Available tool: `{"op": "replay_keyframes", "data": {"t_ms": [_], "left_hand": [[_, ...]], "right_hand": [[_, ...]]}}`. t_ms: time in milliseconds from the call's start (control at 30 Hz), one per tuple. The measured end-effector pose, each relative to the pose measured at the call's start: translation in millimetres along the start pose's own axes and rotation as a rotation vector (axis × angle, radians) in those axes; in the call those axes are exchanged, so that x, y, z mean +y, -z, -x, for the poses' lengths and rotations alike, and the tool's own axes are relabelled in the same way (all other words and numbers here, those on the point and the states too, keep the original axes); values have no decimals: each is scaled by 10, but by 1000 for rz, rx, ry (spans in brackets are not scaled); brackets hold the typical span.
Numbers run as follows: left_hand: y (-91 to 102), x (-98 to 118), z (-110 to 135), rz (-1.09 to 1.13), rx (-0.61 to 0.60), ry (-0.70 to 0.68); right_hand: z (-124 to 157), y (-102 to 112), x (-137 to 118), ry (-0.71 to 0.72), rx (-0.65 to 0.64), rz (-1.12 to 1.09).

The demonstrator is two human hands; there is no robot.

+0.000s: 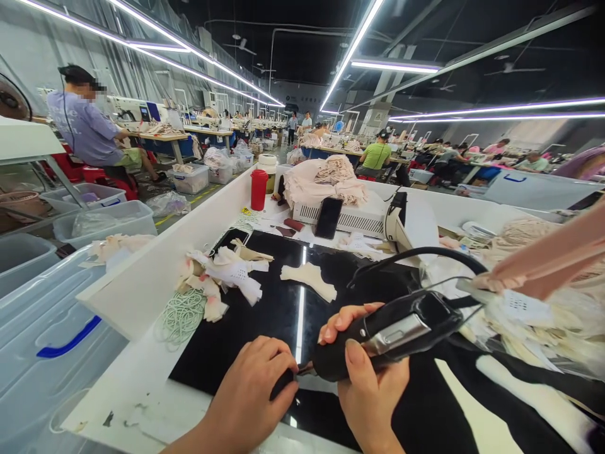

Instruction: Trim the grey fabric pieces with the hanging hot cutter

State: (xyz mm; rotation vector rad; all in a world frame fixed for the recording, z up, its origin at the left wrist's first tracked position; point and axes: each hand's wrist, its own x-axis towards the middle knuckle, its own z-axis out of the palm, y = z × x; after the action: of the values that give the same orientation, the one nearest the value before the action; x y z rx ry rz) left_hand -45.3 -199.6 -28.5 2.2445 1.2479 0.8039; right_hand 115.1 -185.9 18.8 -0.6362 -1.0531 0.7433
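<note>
My right hand (368, 391) grips a black hand-held power tool (397, 337) with a silver panel and a cord at its rear. The tool lies tilted, its metal tip (307, 369) pointing left toward my left hand (258, 384). Closed around a small black piece (282, 383) at that tip, my left fingers partly hide it; I cannot tell whether it belongs to the tool. Both hands are over a glossy black board (222, 353). Beyond them lies a cream fabric piece (309, 280). Pale fabric scraps (236, 274) and tangled light green cord (184, 315) sit at left.
A red bottle (258, 189), a propped phone (329, 217) and folded pink fabric (331, 180) stand at the back. Fabric heaps (558, 302) crowd the right. White walls (155, 271) edge the table; a lidded plastic bin (47, 391) stands left. Co-workers (89, 126) sit farther off.
</note>
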Motion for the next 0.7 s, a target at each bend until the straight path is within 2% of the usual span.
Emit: {"op": "replay_keyframes", "data": {"t_ms": [333,700], "left_hand": [[-20,-26,30,-2,37,-13],[7,-19,32,10,37,-10]], "right_hand": [[8,-21,54,7,14,19],[85,-6,-31,-19,-24,-35]]}}
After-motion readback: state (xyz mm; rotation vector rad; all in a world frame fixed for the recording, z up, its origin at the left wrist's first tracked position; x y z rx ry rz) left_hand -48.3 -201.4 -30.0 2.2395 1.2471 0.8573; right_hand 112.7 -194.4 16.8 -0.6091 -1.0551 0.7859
